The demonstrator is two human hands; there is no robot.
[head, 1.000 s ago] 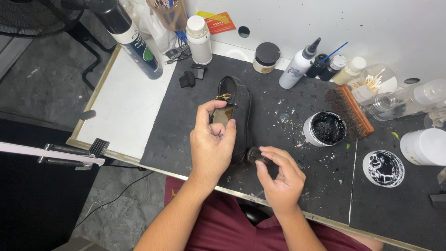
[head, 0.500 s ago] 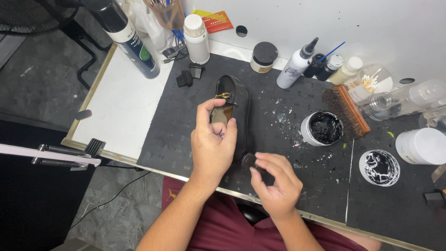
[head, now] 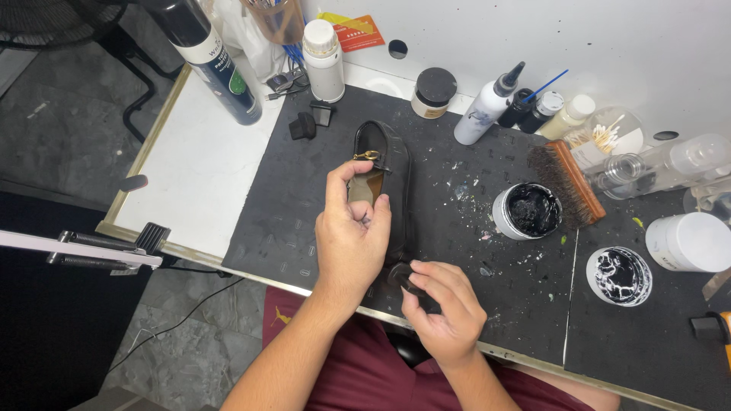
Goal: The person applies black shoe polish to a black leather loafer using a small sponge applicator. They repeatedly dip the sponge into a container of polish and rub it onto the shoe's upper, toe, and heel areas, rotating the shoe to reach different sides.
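Observation:
A black loafer (head: 390,164) with a small gold buckle lies on the dark work mat (head: 304,221), toe pointing away from me. My left hand (head: 352,232) grips it around the opening, thumb inside and fingers over the near side. At the shoe's heel my right hand (head: 445,308) pinches a small black applicator pad (head: 402,276) against the leather. Part of the heel is hidden behind both hands.
An open tub of black polish (head: 528,211) and its lid (head: 618,275) sit to the right, beside a wooden brush (head: 567,183). Bottles and jars (head: 480,114) line the back edge. A tall spray can (head: 205,57) stands at the left, on a white board (head: 202,164).
My right hand has shifted slightly along the heel with the pad. The left hand and shoe have stayed in place.

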